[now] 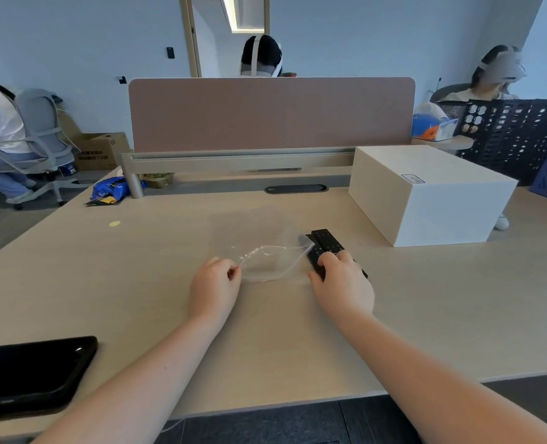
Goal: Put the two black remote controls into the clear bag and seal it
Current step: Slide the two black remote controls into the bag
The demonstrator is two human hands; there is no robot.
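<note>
Desk (pixel 426 315) top, middle. My left hand (pixel 214 283) pinches the near-left corner of the clear bag (pixel 265 261). Just right of the bag, the two black remote controls (pixel 325 248) lie side by side, long axes toward the back edge; my right hand (pixel 341 280) curls over their near ends, nearer.

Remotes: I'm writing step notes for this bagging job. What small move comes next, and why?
Probably slide the two remotes left into the bag's mouth. The right hand already rests on them, they lie side by side at the clear bag, and the left hand pinches its near edge.
</note>
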